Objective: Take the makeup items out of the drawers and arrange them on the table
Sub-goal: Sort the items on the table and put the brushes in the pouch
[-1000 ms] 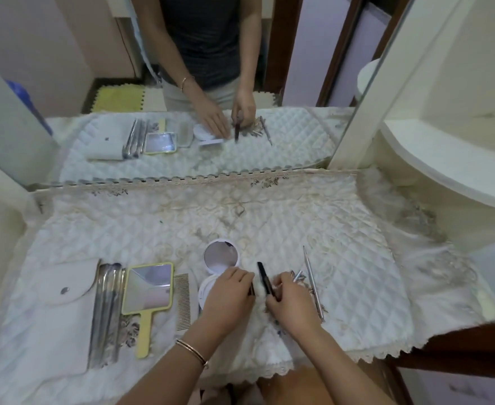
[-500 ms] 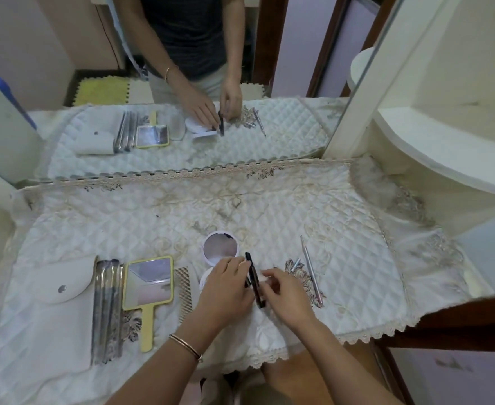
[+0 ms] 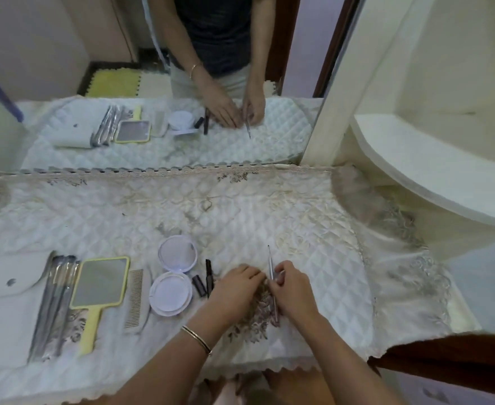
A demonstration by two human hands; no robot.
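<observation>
My right hand (image 3: 293, 287) pinches a thin silver metal tool (image 3: 269, 258) that lies pointing away from me on the quilted table cloth (image 3: 269, 217). Just left of the tool, my left hand (image 3: 236, 285) rests on the cloth with its fingertips beside the shaft; whatever lies under its palm is hidden. A black pen-like stick (image 3: 209, 274) and a short dark tube (image 3: 198, 285) lie left of that hand. Further left are an open white compact (image 3: 171, 293), a comb (image 3: 134, 298), a yellow hand mirror (image 3: 100, 283), several brushes (image 3: 54, 296) and a white pouch (image 3: 9, 283).
A large wall mirror (image 3: 152, 135) stands along the back edge of the table and reflects the items and my hands. A cream curved shelf (image 3: 433, 176) juts out at the right. The cloth's scalloped hem (image 3: 269, 368) hangs over the near edge.
The black stick that both hands held now lies on the cloth beside the compact. Both hands have shifted right, and my right hand has taken hold of the silver tool.
</observation>
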